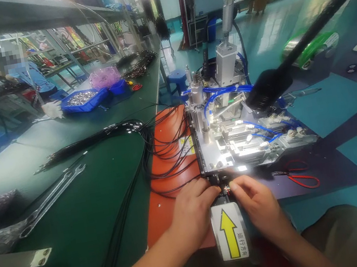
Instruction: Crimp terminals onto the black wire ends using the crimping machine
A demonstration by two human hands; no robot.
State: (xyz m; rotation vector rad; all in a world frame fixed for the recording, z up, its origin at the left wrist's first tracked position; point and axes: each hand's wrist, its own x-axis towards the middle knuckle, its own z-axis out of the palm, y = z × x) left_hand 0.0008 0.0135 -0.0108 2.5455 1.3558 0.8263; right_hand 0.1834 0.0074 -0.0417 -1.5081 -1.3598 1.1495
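Observation:
My left hand (193,209) rests at the front edge of the metal machine (231,142), its fingers bent together at a small black fixture. What they hold, if anything, is hidden. Opposite it, my right hand (260,204) has thumb and forefinger pinched close to a small shiny metal piece (226,189); whether it grips that piece is too small to tell. Just below both hands is a white label with a yellow arrow (229,232). Thin black cables (171,169) loop across the orange board (172,127) beside my left hand.
Red-handled pliers (304,180) lie right of my hand. On the green table (104,202) are wrenches (54,196) and a cable bundle (105,132). Farther off stand a blue tray (85,104) of small parts and a co-worker in blue (33,76). A black arm (307,41) overhangs the machine.

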